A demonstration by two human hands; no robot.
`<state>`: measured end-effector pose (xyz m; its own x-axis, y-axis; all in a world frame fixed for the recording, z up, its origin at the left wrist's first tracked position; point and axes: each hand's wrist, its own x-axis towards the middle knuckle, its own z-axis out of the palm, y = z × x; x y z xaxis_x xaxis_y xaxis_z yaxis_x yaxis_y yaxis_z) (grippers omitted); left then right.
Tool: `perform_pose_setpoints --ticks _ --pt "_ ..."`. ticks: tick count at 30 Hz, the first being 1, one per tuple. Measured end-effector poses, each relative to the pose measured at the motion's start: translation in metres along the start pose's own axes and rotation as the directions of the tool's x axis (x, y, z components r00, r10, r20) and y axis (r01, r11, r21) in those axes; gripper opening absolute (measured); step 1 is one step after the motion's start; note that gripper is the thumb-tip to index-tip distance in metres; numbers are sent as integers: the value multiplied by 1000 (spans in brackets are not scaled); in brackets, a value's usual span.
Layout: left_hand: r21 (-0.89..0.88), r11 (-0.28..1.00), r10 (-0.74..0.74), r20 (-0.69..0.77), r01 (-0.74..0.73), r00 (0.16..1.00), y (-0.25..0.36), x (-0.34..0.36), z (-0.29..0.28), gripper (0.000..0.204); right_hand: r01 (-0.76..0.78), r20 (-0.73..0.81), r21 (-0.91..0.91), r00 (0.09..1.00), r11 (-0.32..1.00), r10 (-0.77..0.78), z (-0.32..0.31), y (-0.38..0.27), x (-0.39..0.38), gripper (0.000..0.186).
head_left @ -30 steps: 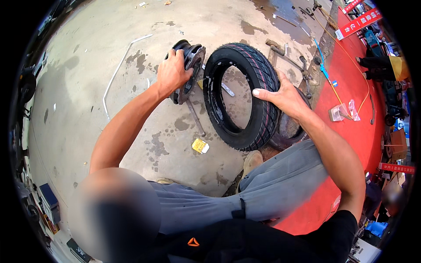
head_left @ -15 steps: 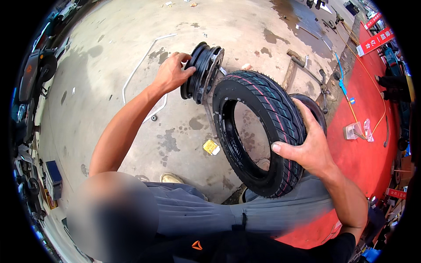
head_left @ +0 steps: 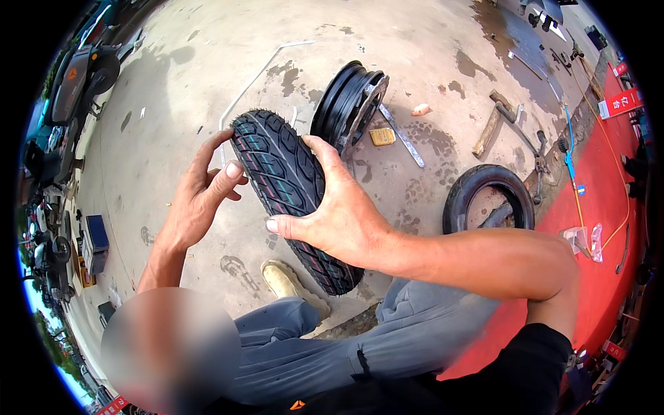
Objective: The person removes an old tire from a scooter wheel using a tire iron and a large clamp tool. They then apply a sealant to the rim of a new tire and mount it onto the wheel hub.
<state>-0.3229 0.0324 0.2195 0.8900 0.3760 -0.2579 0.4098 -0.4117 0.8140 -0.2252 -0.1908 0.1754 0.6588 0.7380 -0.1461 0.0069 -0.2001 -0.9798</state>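
Note:
A black tyre (head_left: 287,183) with coloured lines along its tread stands tilted in front of me, tread facing me. My right hand (head_left: 339,207) grips it from the right, thumb pressed on the tread and fingers over the far edge. At its left side is my left hand (head_left: 197,197), fingers apart and curved, the index fingertip at the tyre's upper left edge. Whether the left fingers bear any weight cannot be seen. Just beyond the tyre, a black wheel rim (head_left: 342,104) stands on the concrete, its lower part partly hidden.
Beside the rim lie a yellow packet (head_left: 382,136) and a flat metal bar (head_left: 402,136). A second, worn tyre (head_left: 456,197) lies to the right, near a hammer (head_left: 487,128) and a red mat (head_left: 588,277). My shoe (head_left: 285,280) is below the held tyre. Scooters (head_left: 76,104) line the left.
The tyre has moved left and turned so its tread faces me, with my right hand still on it. My left hand has let go of the rim and come down to the tyre.

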Motion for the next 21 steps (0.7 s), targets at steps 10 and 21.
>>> perform_pose_setpoints --ticks 10,21 --pt "472 843 -149 -254 257 956 -53 3 -13 106 -93 -111 -82 990 992 83 -115 107 117 49" --pt "524 837 -53 -215 161 975 -52 51 -18 99 -234 -468 507 734 830 492 -80 183 208 87"
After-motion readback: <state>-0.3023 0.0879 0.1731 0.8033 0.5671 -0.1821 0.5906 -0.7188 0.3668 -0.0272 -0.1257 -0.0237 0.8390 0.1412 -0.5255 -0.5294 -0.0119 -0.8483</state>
